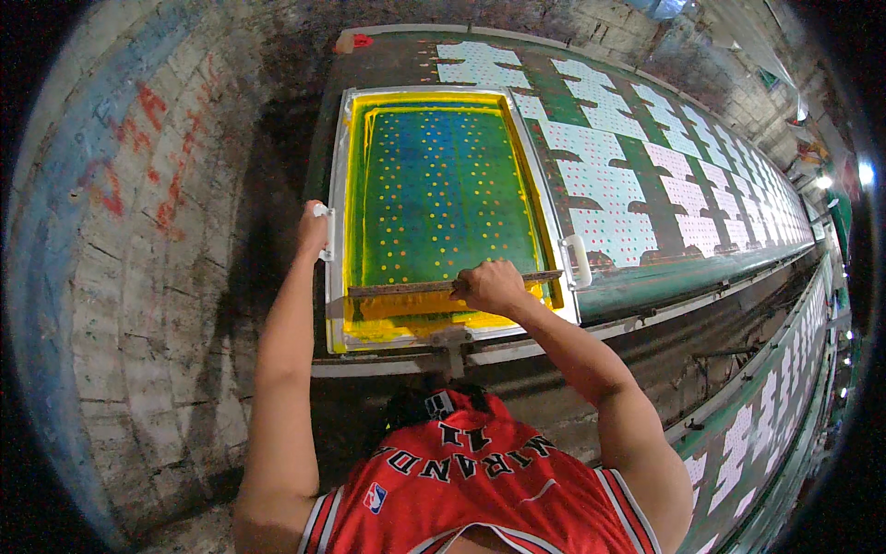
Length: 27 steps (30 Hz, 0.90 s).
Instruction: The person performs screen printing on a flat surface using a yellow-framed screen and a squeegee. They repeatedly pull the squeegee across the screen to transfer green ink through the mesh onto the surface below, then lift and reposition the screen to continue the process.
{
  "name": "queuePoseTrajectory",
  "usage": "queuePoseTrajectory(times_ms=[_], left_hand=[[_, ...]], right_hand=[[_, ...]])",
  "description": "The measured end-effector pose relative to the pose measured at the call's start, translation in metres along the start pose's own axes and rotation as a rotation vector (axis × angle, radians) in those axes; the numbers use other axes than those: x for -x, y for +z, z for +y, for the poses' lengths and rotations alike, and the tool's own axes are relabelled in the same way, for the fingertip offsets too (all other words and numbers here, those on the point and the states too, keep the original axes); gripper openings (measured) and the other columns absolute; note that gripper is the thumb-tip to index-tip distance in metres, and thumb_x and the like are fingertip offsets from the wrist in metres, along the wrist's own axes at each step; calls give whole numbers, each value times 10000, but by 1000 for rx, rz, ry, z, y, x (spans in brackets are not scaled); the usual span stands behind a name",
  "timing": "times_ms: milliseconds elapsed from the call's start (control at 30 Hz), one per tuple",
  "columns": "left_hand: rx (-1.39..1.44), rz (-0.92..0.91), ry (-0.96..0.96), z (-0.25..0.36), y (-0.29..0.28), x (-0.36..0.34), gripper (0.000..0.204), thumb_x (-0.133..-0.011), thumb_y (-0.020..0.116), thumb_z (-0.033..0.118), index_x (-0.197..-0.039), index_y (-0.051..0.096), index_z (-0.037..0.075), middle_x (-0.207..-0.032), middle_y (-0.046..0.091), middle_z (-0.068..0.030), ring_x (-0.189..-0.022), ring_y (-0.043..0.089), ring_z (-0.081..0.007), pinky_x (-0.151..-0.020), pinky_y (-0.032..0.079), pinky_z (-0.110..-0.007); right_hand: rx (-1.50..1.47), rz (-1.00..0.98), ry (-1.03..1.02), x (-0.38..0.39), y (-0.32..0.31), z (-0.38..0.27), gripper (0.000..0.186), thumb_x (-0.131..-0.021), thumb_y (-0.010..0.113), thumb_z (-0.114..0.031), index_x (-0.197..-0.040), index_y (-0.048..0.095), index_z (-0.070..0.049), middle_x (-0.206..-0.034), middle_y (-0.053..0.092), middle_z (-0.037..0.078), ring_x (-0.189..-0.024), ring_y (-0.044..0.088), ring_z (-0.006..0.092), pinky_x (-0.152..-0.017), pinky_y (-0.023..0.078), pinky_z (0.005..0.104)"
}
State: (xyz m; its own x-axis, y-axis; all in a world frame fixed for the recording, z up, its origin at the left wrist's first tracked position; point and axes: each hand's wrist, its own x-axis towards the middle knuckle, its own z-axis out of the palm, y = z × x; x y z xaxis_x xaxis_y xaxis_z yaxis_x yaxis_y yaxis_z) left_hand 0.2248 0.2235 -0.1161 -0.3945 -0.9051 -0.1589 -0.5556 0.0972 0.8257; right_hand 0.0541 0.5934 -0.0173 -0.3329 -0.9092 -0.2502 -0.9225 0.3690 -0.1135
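A screen-printing frame [541, 175] with pale edges lies on the long printing table. Its green and blue mesh [441, 198] is covered in rows of small dots, with yellow ink smeared round the inner border. My left hand [315, 229] is closed round the white handle [329, 242] on the frame's left side. With my right hand [495, 285] I grip a long wooden squeegee [397, 290], which lies across the near end of the mesh. Thick yellow ink [406, 307] sits on the near side of the squeegee. A second white handle [579, 261], on the frame's right, is untouched.
Dotted white and pinkish fabric pieces [595, 171] lie in rows along the table to the right. A metal rail [646, 319] follows the near edge. Another table with similar pieces [734, 452] stands at lower right. A block wall [138, 240] rises on the left.
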Motion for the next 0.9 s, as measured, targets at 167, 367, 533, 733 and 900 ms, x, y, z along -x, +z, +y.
queuePoseTrajectory(times_ms=[167, 367, 533, 733, 900], left_hand=[[53, 21, 28, -2, 3, -3, 351, -905, 513, 147, -1251, 565, 140, -869, 680, -163, -562, 637, -279, -483, 482, -421], [72, 21, 29, -4, 2, -1, 340, -913, 519, 165, -1249, 568, 147, -890, 683, -157, -559, 634, -273, -482, 480, -415], [39, -6, -28, -2, 1, -4, 356, -908, 547, 151, -1264, 562, 156, -910, 691, -159, -570, 642, -272, -504, 504, -419], [3, 5, -57, 2, 0, -3, 369, -912, 600, 144, -1277, 562, 179, -912, 704, -164, -634, 686, -287, -543, 537, -425], [-59, 2, -75, 8, 0, 6, 355, -941, 591, 149, -1291, 558, 193, -932, 712, -169, -680, 705, -307, -558, 545, -445]], right_hand=[[7, -44, 6, 13, -15, 7, 384, -852, 697, -583, -989, 799, -239, -819, 746, 113, -778, 726, 350, -685, 566, 472], [-5, -57, -18, 42, 8, 11, 367, -847, 690, -551, -957, 792, -216, -811, 744, 131, -771, 731, 354, -691, 574, 484], [7, 61, -52, 73, 45, 3, 369, -803, 722, -460, -986, 733, -139, -897, 751, 145, -843, 743, 348, -738, 600, 490], [18, 132, -78, 55, 52, 5, 554, -759, 782, -380, -1169, 612, -50, -1203, 688, 132, -1041, 713, 301, -800, 603, 453], [67, 127, -81, -14, 31, 34, 467, -799, 748, -386, -1120, 643, -64, -1042, 728, 136, -909, 737, 304, -688, 598, 457]])
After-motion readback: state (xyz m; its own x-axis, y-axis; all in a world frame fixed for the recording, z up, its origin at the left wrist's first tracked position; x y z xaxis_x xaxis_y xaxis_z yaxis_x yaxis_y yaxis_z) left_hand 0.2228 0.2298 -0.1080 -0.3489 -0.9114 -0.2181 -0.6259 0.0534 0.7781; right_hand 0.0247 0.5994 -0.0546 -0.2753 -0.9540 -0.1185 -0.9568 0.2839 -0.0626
